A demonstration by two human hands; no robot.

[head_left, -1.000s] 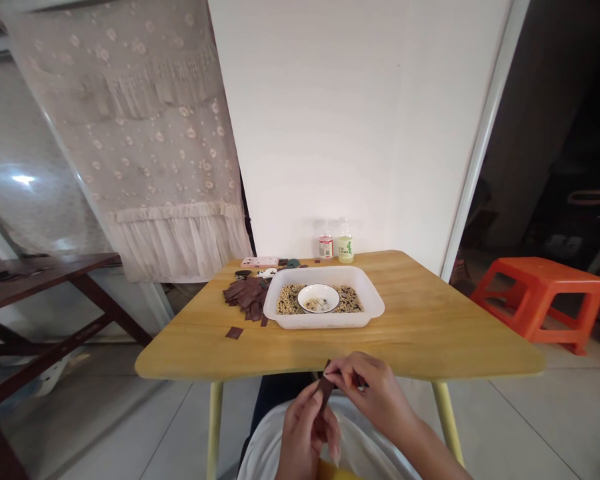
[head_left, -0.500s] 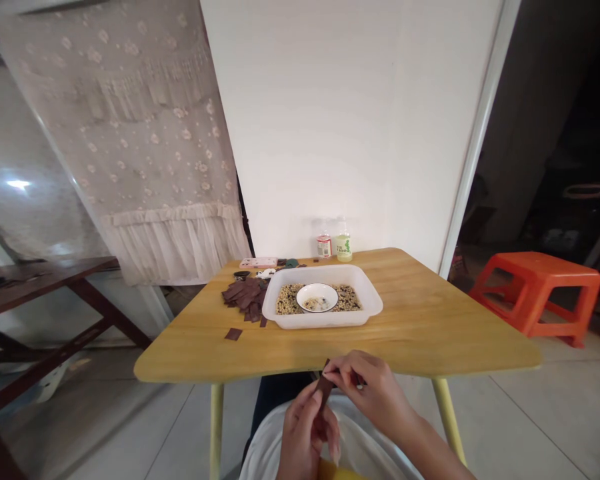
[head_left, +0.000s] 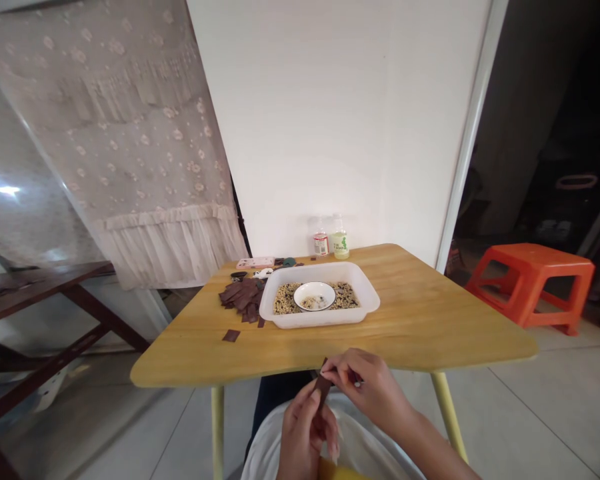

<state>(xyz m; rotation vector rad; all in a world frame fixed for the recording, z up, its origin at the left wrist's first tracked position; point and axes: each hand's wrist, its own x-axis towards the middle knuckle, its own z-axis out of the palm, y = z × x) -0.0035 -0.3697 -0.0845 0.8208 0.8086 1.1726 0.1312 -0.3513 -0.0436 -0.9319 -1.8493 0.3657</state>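
Note:
Over my lap, just below the table's near edge, my left hand (head_left: 305, 430) pinches a flat dark brown rectangular piece (head_left: 323, 388) between thumb and fingers. My right hand (head_left: 364, 381) is closed, its thumb and index fingertips pressed at the upper end of that piece; anything small between them is too tiny to make out. Beyond the hands stands a white plastic tray (head_left: 320, 321) with many small beige and black beads (head_left: 347, 297). A white dark-rimmed bowl (head_left: 314, 291) rests among them, holding a few small bits.
Left of the tray lies a heap of brown pieces (head_left: 241, 297), with a single brown square (head_left: 231, 336) nearer me. A pink phone-like object (head_left: 256, 262) and two bottles (head_left: 340, 244) are at the table's (head_left: 430, 320) back. An orange stool (head_left: 540, 273) stands right.
The view has shifted slightly, so the table and tray sit a little further left. Both hands keep nearly the same hold on the brown piece.

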